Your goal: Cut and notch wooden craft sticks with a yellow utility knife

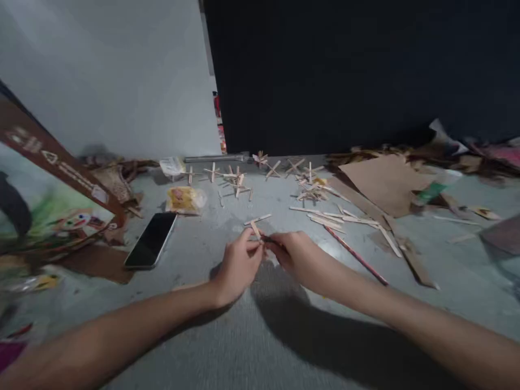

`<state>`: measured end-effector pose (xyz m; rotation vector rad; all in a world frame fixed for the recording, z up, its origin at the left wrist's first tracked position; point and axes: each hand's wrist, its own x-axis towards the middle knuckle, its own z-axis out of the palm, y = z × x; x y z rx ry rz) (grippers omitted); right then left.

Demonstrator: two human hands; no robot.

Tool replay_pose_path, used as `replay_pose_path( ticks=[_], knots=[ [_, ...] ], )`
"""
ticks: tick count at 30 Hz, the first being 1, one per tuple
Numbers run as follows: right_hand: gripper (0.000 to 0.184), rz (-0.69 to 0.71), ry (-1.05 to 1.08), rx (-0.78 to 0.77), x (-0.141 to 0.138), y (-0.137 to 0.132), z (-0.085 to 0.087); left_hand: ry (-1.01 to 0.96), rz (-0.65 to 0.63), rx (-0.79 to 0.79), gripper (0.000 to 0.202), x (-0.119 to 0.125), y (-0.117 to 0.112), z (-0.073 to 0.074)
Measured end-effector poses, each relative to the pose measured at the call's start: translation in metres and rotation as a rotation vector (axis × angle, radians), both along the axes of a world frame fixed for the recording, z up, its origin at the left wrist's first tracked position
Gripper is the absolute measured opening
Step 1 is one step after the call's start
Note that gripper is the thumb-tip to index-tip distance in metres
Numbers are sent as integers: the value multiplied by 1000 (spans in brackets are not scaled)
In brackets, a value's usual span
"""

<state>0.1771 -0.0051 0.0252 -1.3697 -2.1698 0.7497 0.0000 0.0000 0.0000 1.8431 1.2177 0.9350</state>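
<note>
My left hand (239, 266) is closed in a pinch around a short wooden craft stick (255, 229), which points up and away from the fingers. Close beside it, my right hand (296, 253) has its fingertips pressed together at the stick's lower end. Something small and dark shows between those right fingertips, too small to name. Just beyond the fingers, a loose wooden stick (257, 219) lies on the grey surface. To the right of my right hand rests a red patterned pencil (355, 254).
Crossed-stick pieces (238, 183) stand along the back, with a pile of loose sticks (345, 218) at right. A phone (151, 241) and yellow packet (182, 200) lie left. Cardboard (388, 184) lies right; a dark panel (345, 70) rises behind.
</note>
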Motion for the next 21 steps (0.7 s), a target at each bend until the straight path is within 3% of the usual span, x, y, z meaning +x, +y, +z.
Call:
replay_pose_path(
  ticks=[5,21],
  knots=[
    [26,-11,6,-6,0,3,-7,-27,27,2,11,-2,5,-7],
    [32,-5,194,-206,-2,3,5,-141,28,-2,9,-1,5,-11]
  ],
)
